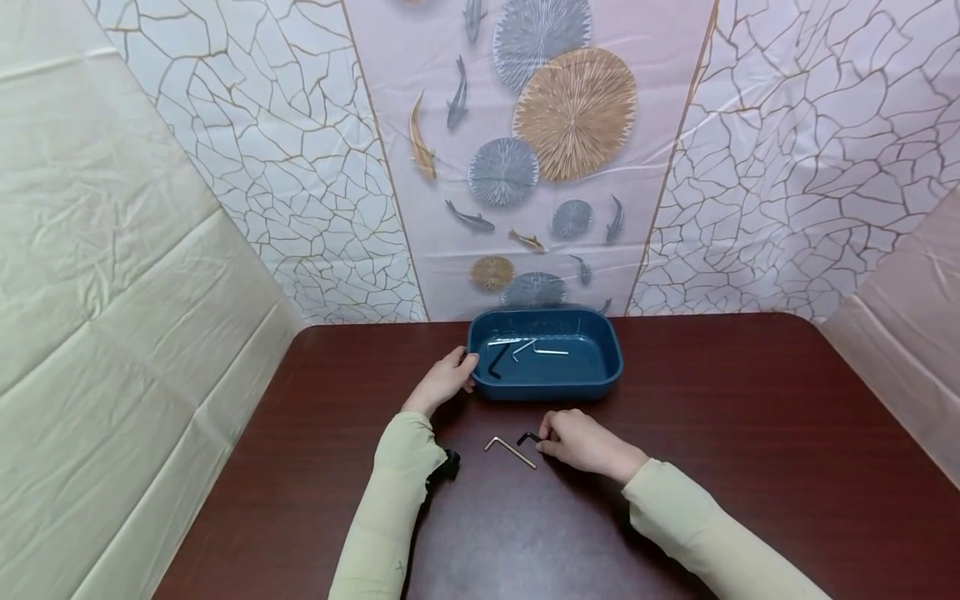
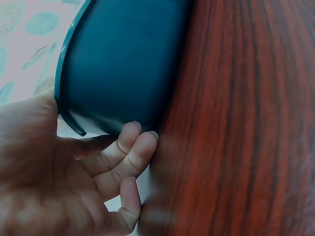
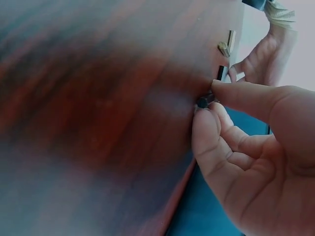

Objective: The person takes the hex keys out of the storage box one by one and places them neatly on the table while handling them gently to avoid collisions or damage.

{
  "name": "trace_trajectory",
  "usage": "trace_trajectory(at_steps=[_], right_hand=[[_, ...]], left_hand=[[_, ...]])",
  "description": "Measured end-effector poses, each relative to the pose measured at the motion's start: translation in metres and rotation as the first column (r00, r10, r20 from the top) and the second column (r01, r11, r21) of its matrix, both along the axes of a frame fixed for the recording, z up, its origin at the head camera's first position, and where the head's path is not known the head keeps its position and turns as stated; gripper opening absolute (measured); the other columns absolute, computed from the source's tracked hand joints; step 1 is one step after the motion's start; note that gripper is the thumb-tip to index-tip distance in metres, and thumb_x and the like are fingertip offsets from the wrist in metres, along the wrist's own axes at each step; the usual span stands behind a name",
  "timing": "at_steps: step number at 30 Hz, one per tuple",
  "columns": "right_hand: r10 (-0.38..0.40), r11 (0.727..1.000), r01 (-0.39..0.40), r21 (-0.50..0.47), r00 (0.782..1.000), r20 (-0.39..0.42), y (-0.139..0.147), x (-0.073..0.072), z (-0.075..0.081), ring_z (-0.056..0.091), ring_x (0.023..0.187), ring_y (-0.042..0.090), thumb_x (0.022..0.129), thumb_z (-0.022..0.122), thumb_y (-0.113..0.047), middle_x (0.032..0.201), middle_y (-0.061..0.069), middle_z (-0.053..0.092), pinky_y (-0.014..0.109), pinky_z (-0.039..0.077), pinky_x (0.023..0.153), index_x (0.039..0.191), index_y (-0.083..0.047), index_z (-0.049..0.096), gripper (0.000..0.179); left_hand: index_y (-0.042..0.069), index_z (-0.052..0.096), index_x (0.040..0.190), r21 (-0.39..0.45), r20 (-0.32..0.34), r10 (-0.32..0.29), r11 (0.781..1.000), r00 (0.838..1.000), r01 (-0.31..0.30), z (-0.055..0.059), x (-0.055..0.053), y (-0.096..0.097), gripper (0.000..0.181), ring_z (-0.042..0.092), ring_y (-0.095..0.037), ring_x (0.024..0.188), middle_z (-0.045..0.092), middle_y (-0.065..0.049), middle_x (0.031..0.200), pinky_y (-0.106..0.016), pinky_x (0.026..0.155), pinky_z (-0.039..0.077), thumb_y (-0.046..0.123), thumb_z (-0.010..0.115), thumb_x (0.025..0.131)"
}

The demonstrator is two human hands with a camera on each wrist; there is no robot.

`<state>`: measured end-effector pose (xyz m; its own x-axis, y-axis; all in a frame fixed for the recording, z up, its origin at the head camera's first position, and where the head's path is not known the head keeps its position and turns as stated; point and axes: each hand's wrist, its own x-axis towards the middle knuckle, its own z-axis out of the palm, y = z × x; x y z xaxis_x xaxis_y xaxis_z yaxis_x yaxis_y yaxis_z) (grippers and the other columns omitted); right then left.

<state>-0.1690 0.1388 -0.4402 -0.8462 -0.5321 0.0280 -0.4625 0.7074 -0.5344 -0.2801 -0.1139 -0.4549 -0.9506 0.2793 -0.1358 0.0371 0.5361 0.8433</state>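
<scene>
A blue plastic tub stands at the back of the table. At its left end my left hand holds the rim, thumb on top and fingers against the outside wall, as the left wrist view shows. In front of the tub, my right hand pinches one end of a black hex key between thumb and forefinger, low at the tabletop; the pinched part is mostly hidden. Just left of it lies a brass-coloured hex key. Inside the tub are another black hex key and several silver hex keys.
The dark red wooden table ends just behind the tub at a patterned cloth backdrop. A pale cloth hangs along the left side. Something small and black sits at the left sleeve's wrist.
</scene>
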Motion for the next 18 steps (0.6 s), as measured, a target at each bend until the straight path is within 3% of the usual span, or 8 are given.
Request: trace_trajectory(at_steps=[18], right_hand=[[0.015,1.0,-0.015,-0.021,1.0,-0.013,0.0024,-0.0003,-0.0007,0.05,0.063,0.002,0.089,0.073,-0.006,0.067,-0.008,0.055,0.023,0.045,0.062,0.085,-0.009,0.064,0.011]], left_hand=[[0.005,0.049,0.141,-0.009,0.011,0.004,1.0,1.0,-0.004,-0.0001,-0.0009,0.0006,0.047,0.065,-0.022,0.083,0.065,-0.011,0.091,-0.048,0.098,0.045,0.037,0.042,0.108]])
